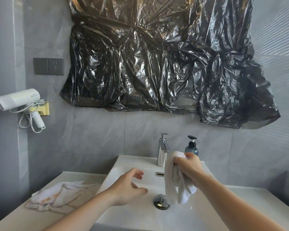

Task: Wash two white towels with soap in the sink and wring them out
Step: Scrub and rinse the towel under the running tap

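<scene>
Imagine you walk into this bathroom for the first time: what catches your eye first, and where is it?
Crumpled black plastic sheeting spreads across the wall above the sink. Below it, the right hand grips a white towel dangling over the basin, beside the chrome tap. A second towel lies bunched on the counter, left.

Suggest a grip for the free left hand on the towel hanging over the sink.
Probably the lower hanging end of the towel, coming from the left. The right hand already bunches its top, so the bottom dangles free above the drain. The left hand is open beside it, level with that end, ready for wringing.
</scene>
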### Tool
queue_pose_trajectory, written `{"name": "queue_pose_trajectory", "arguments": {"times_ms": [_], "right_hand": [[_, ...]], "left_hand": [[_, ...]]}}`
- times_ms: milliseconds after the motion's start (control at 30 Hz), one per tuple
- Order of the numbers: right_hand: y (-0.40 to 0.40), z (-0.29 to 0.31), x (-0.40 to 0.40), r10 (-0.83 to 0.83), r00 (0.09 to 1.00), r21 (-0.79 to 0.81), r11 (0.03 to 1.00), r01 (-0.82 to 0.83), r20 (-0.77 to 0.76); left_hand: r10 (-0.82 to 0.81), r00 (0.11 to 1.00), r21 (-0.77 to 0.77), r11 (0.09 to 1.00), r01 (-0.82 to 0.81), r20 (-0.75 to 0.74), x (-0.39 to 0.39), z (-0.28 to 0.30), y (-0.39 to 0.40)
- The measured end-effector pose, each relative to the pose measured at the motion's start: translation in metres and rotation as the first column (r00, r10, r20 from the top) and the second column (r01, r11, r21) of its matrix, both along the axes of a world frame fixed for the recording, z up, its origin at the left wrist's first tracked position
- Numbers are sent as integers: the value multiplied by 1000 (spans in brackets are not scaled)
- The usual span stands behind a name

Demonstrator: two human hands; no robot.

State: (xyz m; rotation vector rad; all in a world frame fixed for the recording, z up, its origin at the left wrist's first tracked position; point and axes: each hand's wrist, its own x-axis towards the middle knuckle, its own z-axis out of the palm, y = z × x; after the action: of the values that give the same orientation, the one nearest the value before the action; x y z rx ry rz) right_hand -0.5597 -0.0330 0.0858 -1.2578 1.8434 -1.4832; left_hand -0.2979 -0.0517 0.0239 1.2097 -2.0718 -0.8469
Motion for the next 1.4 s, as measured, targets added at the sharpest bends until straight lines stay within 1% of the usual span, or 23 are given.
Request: {"name": "queue_pose_trajectory", "arguments": {"times_ms": [100,167,200,267,400,533,633,767,867,933,1033,1167,1233,1300,1400], "right_hand": [[-4,-6,10,55,998,23,998,-55,-36],[-6,-7,16,82,996,17,997,-81,-25],[-8,-8,18,91,996,15,996,-91,-17],[-12,-13,20,103,995,22,994,-103,1],[-19,-34,14,81,995,50,995,-84,62],[-27,-51,10,70,991,12,997,-72,110],[-35,-58,8,81,989,10,997,-83,126],[-41,-64,4,144,982,27,989,-148,119],[-41,-70,4,214,960,-6,976,-216,180],[-41,-71,8,255,938,-37,967,-254,235],[-44,-72,10,306,913,-55,952,-303,271],[-43,-71,-3,368,886,-62,928,-366,281],[-40,-71,-10,397,875,-79,917,-391,278],[-37,-71,-13,406,875,-94,914,-396,264],[-35,-68,-13,430,866,-89,902,-422,254]], "left_hand": [[-24,999,30,999,25,-26,-34,12,-3],[-60,998,30,998,61,-14,-58,22,-2],[-79,997,-4,997,79,10,-70,27,-1],[-52,995,-80,995,60,88,-86,31,-8],[69,986,-10,998,-69,151,-88,17,-33],[82,979,-24,997,-78,187,-88,8,-45],[48,975,24,998,-55,215,-89,0,-53],[4,989,49,999,-11,146,-86,-7,-62],[-35,993,105,994,23,110,-84,-9,-65],[-34,999,177,984,27,39,-85,-12,-67],[36,996,223,975,-16,-83,-89,-16,-72],[71,990,195,980,-46,-125,-94,-16,-80],[92,980,166,984,-63,-177,-96,-16,-83],[140,958,160,982,-102,-250,-100,-16,-87],[251,897,206,961,-185,-364,-108,-16,-93]]}}
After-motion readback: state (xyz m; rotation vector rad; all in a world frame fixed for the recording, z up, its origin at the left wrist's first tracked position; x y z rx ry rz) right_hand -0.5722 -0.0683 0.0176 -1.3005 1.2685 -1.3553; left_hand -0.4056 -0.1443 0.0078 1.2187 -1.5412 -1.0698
